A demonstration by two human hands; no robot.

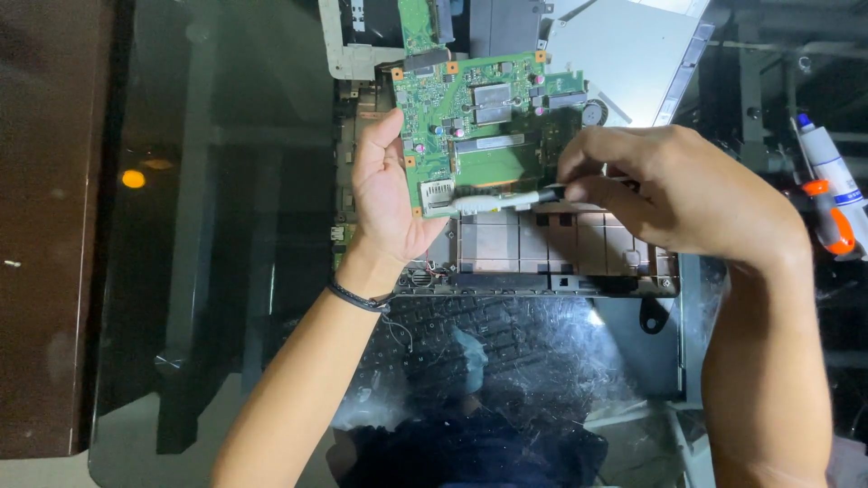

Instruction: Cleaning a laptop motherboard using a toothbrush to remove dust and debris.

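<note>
Dimly lit rm, glossy dark glass desk w/ laptop chassis.

A green circuit board, studded with chips, a silver metal shield and orange-ringed screw holes, sits tilted over an opened laptop base. A pale grey cable runs along the board's lower edge, from a metal connector at its lower left corner

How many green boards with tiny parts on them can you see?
2. The big green circuit board sits in the open laptop case, with the left hand at its edge. A smaller green board lies at the top. Others may be hidden.
</note>
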